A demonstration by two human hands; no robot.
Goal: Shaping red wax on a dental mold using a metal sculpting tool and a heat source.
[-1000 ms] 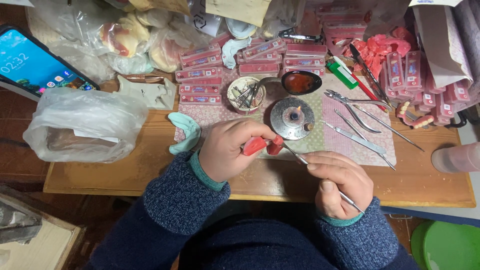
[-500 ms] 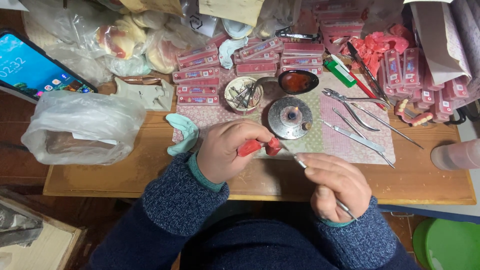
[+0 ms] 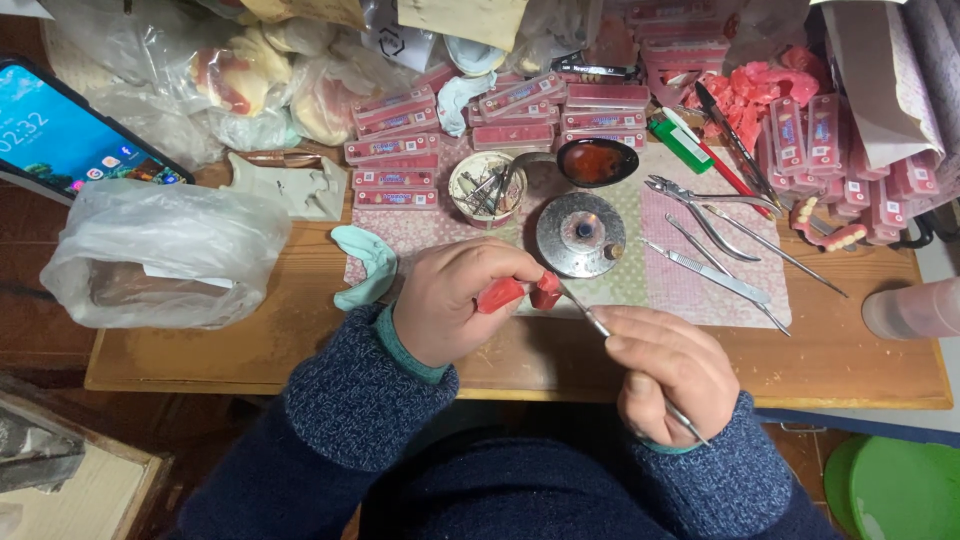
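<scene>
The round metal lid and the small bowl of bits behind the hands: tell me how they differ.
The round metal lid is closed on top, a grey dome with a small knob at its middle; the small bowl is open and pale-rimmed. The lid carries nothing, while the bowl holds a tangle of small metal pieces. The lid looks wider than the bowl and lies nearer the hands. Both are round and sit on the patterned mat.

Left of the red wax piece, the phone is cut by the frame edge, and the plastic bag's contents stay blurred.
</scene>
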